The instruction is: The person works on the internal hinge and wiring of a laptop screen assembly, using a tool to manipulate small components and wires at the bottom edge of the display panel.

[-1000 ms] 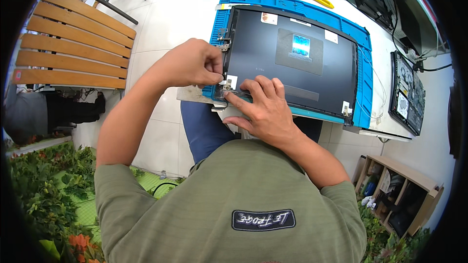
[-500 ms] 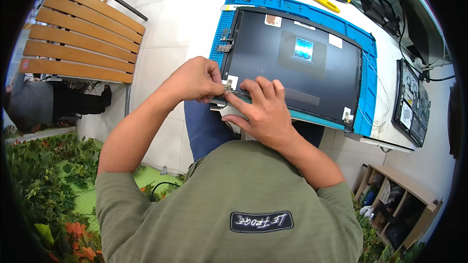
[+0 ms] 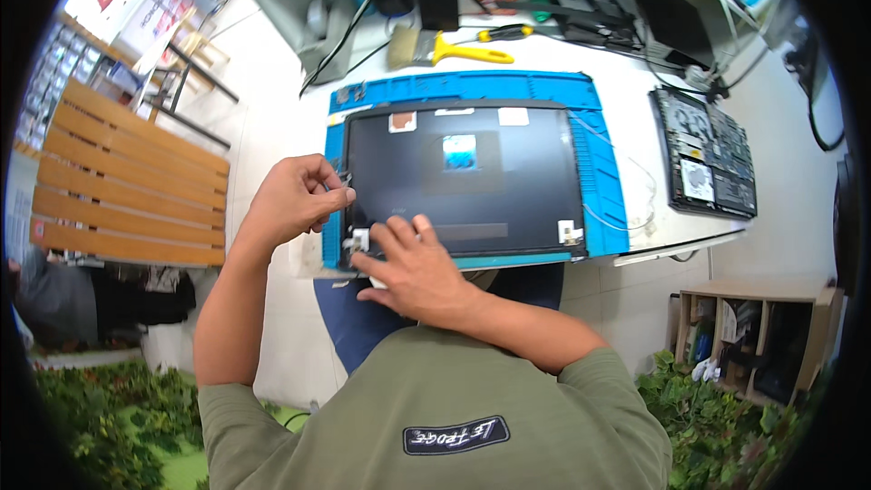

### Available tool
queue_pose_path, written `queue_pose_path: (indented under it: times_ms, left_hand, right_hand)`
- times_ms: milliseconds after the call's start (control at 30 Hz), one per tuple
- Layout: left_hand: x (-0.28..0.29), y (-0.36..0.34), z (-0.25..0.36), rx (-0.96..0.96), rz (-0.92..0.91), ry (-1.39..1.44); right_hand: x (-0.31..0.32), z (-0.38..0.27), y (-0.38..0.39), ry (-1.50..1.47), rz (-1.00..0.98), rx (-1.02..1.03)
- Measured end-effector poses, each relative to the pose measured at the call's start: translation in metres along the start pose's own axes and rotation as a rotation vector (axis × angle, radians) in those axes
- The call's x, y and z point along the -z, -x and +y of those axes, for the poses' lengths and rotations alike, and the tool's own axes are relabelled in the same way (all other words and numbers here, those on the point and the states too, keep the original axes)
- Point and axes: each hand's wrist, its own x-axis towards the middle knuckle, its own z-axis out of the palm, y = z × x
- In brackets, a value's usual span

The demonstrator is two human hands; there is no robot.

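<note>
A dark laptop screen lid (image 3: 390,163) lies on a blue work mat (image 3: 599,172) at the near table edge. My left hand (image 3: 299,202) is at the lid's left edge, thumb and forefinger pinched together. Small metal pieces (image 3: 343,176) show by its fingertips; what the pinch holds is too small to make out. My right hand (image 3: 413,277) rests with fingers spread over the lid's near left corner. Its forefinger is beside a white sticker (image 3: 361,237) and a small metal bracket there, partly hidden. Another white sticker (image 3: 570,232) marks the near right corner.
Behind the mat lie a wide brush (image 3: 417,50) with a yellow handle and a screwdriver (image 3: 505,34). An opened laptop base (image 3: 712,159) sits on the right, a thin pale cable (image 3: 651,200) left of it. A slatted wooden bench (image 3: 136,177) stands on the left.
My left hand has left the near left corner and moved away from me along the lid's left edge. My right hand stays by that corner, its fingers slightly shifted. The view has tilted up.
</note>
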Motion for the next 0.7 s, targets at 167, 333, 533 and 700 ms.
queue_pose_path:
  times_ms: [167, 333, 533, 700]
  left_hand:
    - [-0.019, -0.047, 0.055, -0.311, 0.034, -0.072]
    - [-0.038, -0.125, 0.111, -0.66, 0.201, -0.373]
    - [-0.052, -0.252, 0.151, -1.026, 0.563, -0.602]
    - [-0.028, -0.321, 0.197, -0.543, 0.605, -0.776]
  right_hand:
    - [-0.001, 0.008, -0.002, 0.027, 0.025, 0.081]
    - [-0.014, 0.015, 0.006, 0.106, 0.131, 0.163]
    - [-0.014, 0.014, 0.003, 0.054, 0.19, 0.184]
    - [-0.018, 0.018, 0.004, 0.053, 0.156, 0.19]
